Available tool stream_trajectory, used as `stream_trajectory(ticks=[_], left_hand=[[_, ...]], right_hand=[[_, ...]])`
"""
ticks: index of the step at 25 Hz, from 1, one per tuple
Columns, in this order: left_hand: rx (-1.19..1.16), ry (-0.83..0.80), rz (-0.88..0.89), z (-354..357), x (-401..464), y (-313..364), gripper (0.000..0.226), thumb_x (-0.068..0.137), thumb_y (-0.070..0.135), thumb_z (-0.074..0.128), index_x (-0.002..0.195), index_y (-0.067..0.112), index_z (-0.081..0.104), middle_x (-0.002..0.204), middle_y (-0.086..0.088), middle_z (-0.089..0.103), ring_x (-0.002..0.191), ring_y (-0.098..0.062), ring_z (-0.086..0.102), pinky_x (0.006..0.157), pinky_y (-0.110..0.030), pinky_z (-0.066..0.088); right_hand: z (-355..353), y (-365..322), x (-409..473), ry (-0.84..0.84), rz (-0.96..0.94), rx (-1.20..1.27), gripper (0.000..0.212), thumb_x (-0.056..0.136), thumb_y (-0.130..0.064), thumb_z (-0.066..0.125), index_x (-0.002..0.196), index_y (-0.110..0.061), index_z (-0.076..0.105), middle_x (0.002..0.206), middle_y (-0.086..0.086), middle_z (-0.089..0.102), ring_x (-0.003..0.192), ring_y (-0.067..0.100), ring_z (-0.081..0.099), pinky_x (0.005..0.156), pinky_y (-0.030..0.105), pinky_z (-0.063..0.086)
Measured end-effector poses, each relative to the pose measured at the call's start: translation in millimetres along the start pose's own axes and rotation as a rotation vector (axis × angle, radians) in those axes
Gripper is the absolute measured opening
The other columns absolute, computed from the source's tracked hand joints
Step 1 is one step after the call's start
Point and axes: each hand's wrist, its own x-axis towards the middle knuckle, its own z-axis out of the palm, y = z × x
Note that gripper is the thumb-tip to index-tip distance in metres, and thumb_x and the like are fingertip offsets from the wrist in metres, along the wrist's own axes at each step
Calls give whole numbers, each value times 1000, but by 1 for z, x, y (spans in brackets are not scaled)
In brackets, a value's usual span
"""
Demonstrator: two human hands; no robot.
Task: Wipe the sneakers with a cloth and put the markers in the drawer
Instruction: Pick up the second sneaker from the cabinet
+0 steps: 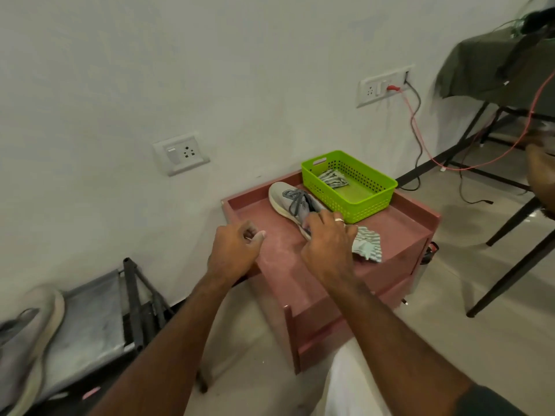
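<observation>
Now: right hand (pixel 327 244) on heel end of grey sneaker (pixel 292 202), fingers curled over it, gripping. Sneaker lies on pink cabinet top (pixel 276 253), just beside green basket (pixel 348 187). Striped cloth (pixel 368 243) touching right hand at cabinet edge; second cloth (pixel 333 178) inside basket. Left hand (pixel 237 250) loosely curled, holding nothing. Second sneaker (pixel 27 337) lies on low rack (pixel 90 319), far left.
</observation>
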Motion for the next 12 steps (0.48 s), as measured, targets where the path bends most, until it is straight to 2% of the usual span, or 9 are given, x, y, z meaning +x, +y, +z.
stream_trajectory(ticks=[2, 5, 9, 12], left_hand=[[53, 3, -49, -49, -24, -17, 19, 88, 33, 75, 74, 21, 70, 69, 7, 70, 65, -10, 69, 71, -40, 61], [126, 27, -140, -124, -64, -48, 21, 88, 30, 76, 70, 21, 68, 66, 8, 69, 65, -12, 70, 72, -40, 60], [217, 156, -290, -232, -138, -105, 23, 87, 27, 76, 67, 19, 66, 63, 6, 69, 65, -13, 71, 69, -40, 61], [341, 246, -447, -292, -194, -154, 18, 82, 28, 78, 71, 19, 68, 70, 6, 71, 75, -15, 72, 70, -37, 59]], right_hand=[[0, -50, -15, -76, -211, 47, 27, 67, -17, 66, 91, -27, 60, 91, -3, 60, 89, 27, 56, 75, 41, 33], [13, -126, -49, -219, -485, 127, 31, 65, -8, 55, 91, -25, 60, 87, -4, 61, 87, 26, 57, 73, 41, 33], [31, -239, -104, -484, -659, 220, 31, 73, -9, 54, 99, -26, 60, 94, -6, 62, 98, 21, 53, 81, 42, 31], [48, -301, -134, -649, -735, 308, 32, 79, -13, 58, 108, -27, 58, 101, -4, 63, 100, 20, 55, 90, 43, 39]])
